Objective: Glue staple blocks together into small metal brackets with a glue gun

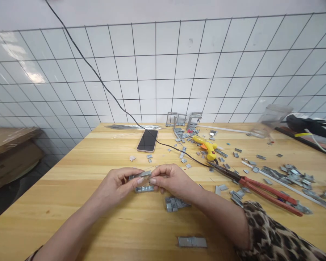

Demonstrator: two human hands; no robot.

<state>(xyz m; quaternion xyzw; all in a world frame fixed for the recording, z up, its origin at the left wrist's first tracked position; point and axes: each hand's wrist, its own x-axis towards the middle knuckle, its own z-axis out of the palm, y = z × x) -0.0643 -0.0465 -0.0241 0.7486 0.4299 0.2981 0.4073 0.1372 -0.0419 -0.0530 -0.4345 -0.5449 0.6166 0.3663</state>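
Below frame centre, the left hand pinches a metal piece, apparently for steadiness; the right hand narrows beside it, contents unclear.

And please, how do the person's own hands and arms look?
The left hand and right hand wear no gloves. The right sleeve, leopard-patterned in black, brown and cream, leaves much of the right forearm bare; of the left sleeve only a dark edge shows.

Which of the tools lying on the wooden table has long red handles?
The dark-bladed, red-handled metal shears, to the right of the person's right hand. The yellow plastic glue gun differs: its grip is yellow, its trigger orange.
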